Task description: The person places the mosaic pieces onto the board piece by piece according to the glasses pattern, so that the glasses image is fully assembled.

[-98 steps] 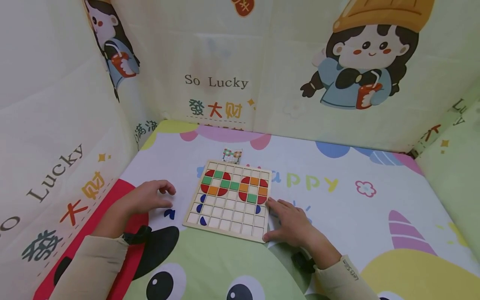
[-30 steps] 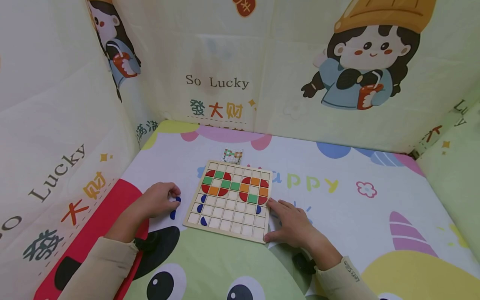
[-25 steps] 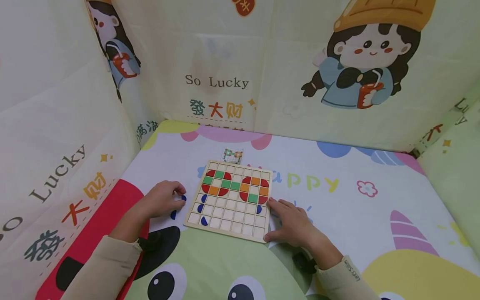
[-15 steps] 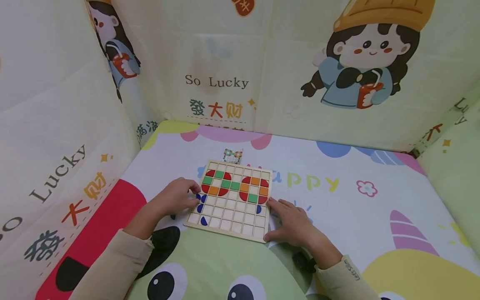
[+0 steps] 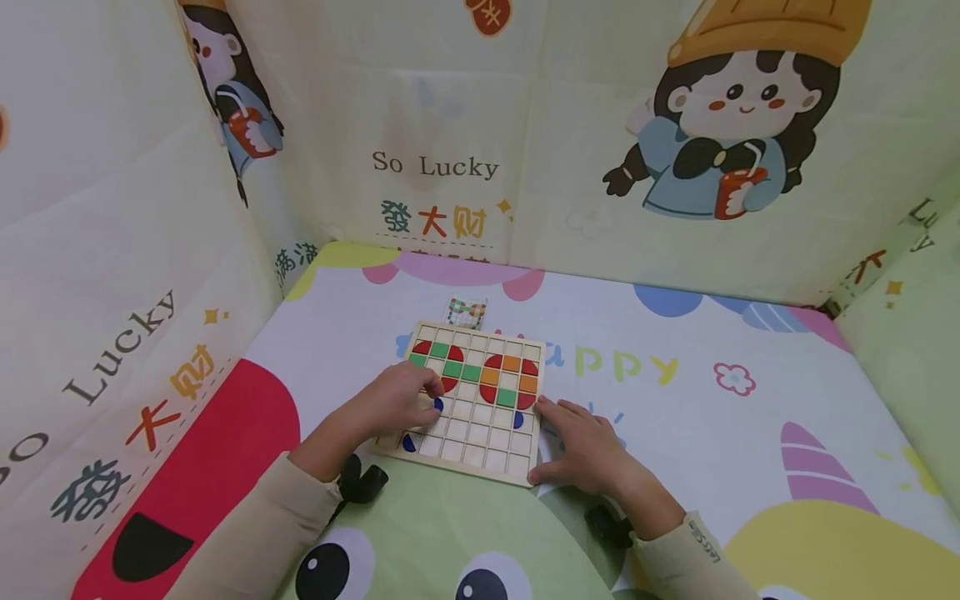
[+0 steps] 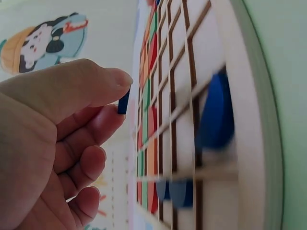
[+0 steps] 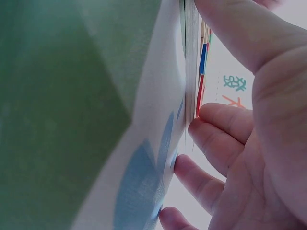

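Observation:
My left hand (image 5: pixel 397 398) pinches a small dark blue half-round piece (image 6: pixel 123 101) between thumb and forefinger, over the left part of the wooden grid board (image 5: pixel 480 457). On the board, red, green and orange pieces (image 5: pixel 507 397) form two rounded rings joined by a green square. One blue piece (image 5: pixel 408 442) lies in a cell near the board's lower left, and another blue piece (image 5: pixel 518 420) near its right edge. Two more show at the left edge in the left wrist view. My right hand (image 5: pixel 588 446) touches the board's right edge with thumb and fingertips.
A small printed pattern card (image 5: pixel 467 312) lies just behind the board. A cartoon-patterned cloth (image 5: pixel 675 433) covers the table. Printed fabric walls (image 5: pixel 555 225) stand behind and at both sides. Both wrists carry black cameras (image 5: pixel 362 483).
My left hand picked up a loose blue piece left of the board and carried it right, over the grid. My right hand stays at the edge. The other loose blue piece is now hidden.

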Demonstrator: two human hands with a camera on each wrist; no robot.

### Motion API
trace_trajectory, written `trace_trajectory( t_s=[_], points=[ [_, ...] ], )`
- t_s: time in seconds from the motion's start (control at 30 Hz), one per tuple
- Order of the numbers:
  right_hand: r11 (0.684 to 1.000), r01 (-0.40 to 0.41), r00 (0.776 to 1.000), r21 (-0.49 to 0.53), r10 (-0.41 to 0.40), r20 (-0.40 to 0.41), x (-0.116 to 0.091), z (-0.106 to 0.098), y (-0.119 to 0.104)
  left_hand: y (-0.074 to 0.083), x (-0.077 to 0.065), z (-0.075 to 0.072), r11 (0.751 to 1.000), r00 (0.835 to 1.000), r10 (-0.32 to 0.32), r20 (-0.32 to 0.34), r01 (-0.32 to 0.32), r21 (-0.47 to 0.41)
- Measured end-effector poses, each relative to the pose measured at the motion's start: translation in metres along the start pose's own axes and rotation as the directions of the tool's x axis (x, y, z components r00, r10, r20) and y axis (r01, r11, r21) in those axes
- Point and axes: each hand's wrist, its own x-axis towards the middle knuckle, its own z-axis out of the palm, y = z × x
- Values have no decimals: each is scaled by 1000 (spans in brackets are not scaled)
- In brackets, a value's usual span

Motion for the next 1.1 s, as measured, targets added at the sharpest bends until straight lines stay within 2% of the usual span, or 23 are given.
trace_trajectory(
  t_s=[0.2,0.4,0.67,0.93,1.1],
  points=[
    [1000,-2,1000,-2,2,1,0,0,0,17,5,10,999,999,50,5,-50,1],
    [1000,-6,1000,2,6,7,1,0,-1,31,9,19,996,995,87,51,-86,-14],
    [1000,1,1000,-10,-1,5,1,0,0,48,16,28,989,987,142,80,-144,27],
    [1000,9,1000,5,-9,6,0,-1,0,66,25,40,990,981,134,140,-140,33],
    [1000,15,1000,0,-15,2,0,-1,1,70,31,45,982,975,169,144,-179,57]
  ],
)
